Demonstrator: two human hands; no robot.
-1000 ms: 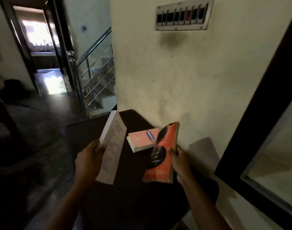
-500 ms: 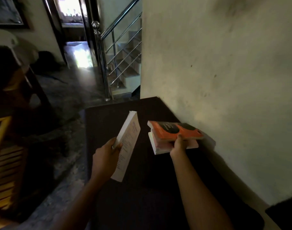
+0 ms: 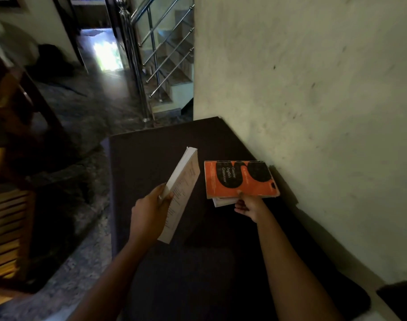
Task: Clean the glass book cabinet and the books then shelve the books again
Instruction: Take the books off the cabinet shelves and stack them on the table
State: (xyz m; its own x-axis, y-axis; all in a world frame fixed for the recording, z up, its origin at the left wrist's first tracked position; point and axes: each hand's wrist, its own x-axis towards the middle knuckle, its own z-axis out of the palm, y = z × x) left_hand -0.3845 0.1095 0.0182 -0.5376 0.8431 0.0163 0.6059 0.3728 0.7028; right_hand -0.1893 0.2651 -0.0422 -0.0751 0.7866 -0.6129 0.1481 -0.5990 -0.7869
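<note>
Dark table [image 3: 149, 158] against wall [image 3: 313, 89], railing [image 3: 133, 56] beyond; pale book [image 3: 183, 188] held, orange book [image 3: 240, 181] flat.

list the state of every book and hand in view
orange book: closed, flat, cover up, stacked on the lower book
lower book: flat on the table, mostly covered, one corner showing
white book: closed, tilted, held in the left hand
left hand: grips the white book at its edge
right hand: pinches the orange book's near edge, thumb on top
</note>
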